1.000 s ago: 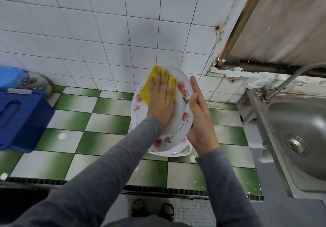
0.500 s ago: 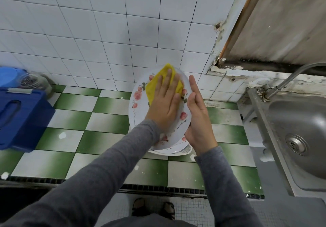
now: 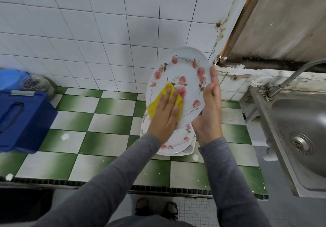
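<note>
A white oval plate [image 3: 183, 67] with pink flowers is tilted up over the green and white tiled counter [image 3: 105, 120]. My right hand [image 3: 210, 106] holds it by its right edge, fingers behind it and thumb side toward me. My left hand [image 3: 165, 117] presses a yellow cloth [image 3: 158, 101] flat against the lower left of the plate's face, fingers straight. Under the raised plate a stack of similar flowered plates [image 3: 181, 142] lies on the counter, partly hidden by my hands.
A blue plastic box [image 3: 23, 120] with a handle sits at the counter's left, a glass jar [image 3: 35, 83] and a blue lid [image 3: 8, 78] behind it. A steel sink [image 3: 299, 129] with a tap [image 3: 291, 78] is at the right. White wall tiles rise behind.
My left hand and the cloth slid from the plate's top down to its lower left. The flowered face shows more, and the plate has shifted slightly right and up.
</note>
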The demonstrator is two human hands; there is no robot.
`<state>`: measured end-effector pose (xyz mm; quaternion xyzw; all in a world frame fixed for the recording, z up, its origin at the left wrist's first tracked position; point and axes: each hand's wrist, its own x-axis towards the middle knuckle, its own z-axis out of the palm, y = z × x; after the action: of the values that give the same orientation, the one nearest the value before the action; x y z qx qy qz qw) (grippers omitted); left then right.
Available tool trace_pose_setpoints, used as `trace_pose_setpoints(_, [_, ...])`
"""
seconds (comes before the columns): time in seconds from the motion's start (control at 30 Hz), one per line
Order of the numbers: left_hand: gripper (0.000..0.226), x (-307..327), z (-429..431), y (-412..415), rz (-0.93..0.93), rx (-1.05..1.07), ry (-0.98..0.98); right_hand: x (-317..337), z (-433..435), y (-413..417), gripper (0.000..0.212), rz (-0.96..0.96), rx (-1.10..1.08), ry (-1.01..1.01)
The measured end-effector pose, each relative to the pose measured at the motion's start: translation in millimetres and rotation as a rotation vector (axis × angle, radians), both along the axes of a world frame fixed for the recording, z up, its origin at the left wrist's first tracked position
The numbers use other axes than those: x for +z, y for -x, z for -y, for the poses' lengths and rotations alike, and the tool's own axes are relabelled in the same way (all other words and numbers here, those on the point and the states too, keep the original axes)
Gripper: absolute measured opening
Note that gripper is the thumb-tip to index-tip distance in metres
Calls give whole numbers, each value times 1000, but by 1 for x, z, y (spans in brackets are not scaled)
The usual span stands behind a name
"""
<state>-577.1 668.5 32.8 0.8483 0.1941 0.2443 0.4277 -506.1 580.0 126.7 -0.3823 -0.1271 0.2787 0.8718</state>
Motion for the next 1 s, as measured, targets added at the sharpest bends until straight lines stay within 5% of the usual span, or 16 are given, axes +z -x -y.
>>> trace_pose_setpoints(0.2, [60, 32, -8, -28, 131, -33, -223, -15, -5, 11, 37, -116, 148, 48])
trace_pose_setpoints(0.43, [68, -3, -76, -7, -96, 164, -71, -12, 13, 11, 34, -163, 161, -14])
trace_pose_setpoints(0.7, [59, 7, -11, -17, 84, 19, -78, -14, -5, 10, 41, -120, 190, 53])
trace_pose_setpoints(0.9, [60, 20, -48, -23, 106, 327, 94, -5, -1, 15, 36, -52, 314, 70])
trace_pose_setpoints(1.0, [55, 21, -36, -21, 163, 313, 108, -5, -1, 17, 35, -27, 329, 103])
